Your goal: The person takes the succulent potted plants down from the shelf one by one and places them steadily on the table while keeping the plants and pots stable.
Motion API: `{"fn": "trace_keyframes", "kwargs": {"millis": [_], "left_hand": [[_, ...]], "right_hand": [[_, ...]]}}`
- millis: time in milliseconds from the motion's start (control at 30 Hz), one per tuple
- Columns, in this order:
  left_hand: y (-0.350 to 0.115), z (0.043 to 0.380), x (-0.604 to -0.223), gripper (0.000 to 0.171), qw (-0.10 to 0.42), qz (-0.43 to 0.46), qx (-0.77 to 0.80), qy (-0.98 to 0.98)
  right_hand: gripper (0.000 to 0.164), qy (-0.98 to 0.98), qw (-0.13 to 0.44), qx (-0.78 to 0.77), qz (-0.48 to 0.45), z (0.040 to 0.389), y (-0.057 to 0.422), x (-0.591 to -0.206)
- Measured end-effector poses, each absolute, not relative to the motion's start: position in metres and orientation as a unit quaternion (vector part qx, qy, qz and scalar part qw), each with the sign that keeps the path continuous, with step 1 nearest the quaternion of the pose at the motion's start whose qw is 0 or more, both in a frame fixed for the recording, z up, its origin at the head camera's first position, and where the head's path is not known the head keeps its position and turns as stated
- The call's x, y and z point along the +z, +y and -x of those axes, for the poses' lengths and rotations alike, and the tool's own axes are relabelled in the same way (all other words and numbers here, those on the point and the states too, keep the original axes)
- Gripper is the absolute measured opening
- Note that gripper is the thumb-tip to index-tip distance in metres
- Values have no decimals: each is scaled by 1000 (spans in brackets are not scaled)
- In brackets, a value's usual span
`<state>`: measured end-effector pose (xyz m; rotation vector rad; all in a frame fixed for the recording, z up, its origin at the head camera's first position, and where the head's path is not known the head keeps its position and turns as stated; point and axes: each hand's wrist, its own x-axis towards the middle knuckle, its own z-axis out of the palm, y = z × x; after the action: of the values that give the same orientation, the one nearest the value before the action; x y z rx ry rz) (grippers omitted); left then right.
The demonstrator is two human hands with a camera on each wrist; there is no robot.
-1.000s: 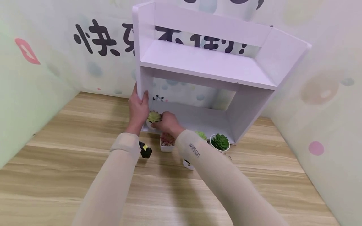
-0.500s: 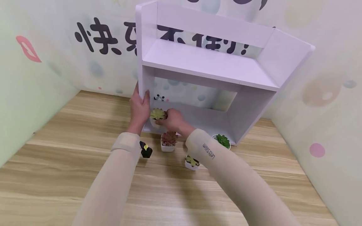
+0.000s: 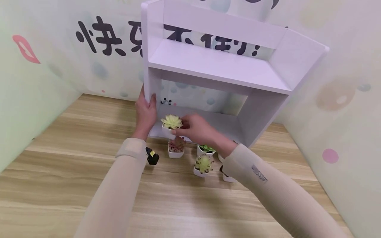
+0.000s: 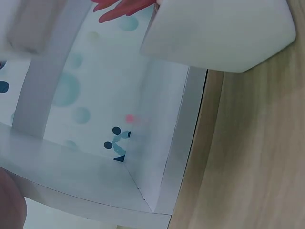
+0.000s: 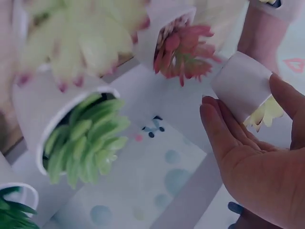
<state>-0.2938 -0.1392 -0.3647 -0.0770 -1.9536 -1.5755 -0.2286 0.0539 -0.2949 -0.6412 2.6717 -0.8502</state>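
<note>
My left hand (image 3: pixel 146 114) grips the left side panel of a white two-tier shelf (image 3: pixel 220 77), thumb on the inner face. My right hand (image 3: pixel 199 129) pinches a small white pot (image 5: pixel 242 86) with a pale yellow-green succulent (image 3: pixel 171 121), held upright at the front left of the lower compartment. Just below it in the head view is a red succulent (image 3: pixel 177 144) in a white pot; that pot (image 4: pixel 219 36) looms large in the left wrist view. A light green succulent (image 3: pixel 206 148) and a yellow-green one (image 3: pixel 203 163) stand to the right, nearer my forearm.
A small black object (image 3: pixel 152 156) with a yellow patch sits beside my left sleeve. More white pots (image 3: pixel 228 178) are partly hidden under my right forearm. The wood-grain table (image 3: pixel 74 165) meets printed wall sheets (image 3: pixel 110 76) behind and at both sides.
My right hand has moved right and toward me with the pale succulent, away from the lower compartment's left corner. Pots my right sleeve covered now show. The left hand stays on the panel.
</note>
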Motion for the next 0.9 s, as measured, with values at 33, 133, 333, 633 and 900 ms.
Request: {"fn": "trace_keyframes", "kwargs": {"millis": [33, 133, 333, 633, 900], "left_hand": [[-140, 294, -365, 50, 311, 27, -597, -739], [-142, 294, -365, 50, 313, 24, -592, -742], [-143, 293, -364, 50, 310, 23, -590, -745], [-137, 293, -362, 51, 296, 36, -600, -742], [-138, 294, -365, 51, 305, 35, -601, -738]], "right_hand": [[37, 917, 139, -299, 225, 224, 56, -295], [43, 905, 156, -324, 226, 208, 62, -299], [47, 898, 127, -338, 250, 181, 70, -319], [60, 900, 115, -347, 238, 156, 78, -350], [50, 905, 98, -329, 252, 150, 76, -363]]}}
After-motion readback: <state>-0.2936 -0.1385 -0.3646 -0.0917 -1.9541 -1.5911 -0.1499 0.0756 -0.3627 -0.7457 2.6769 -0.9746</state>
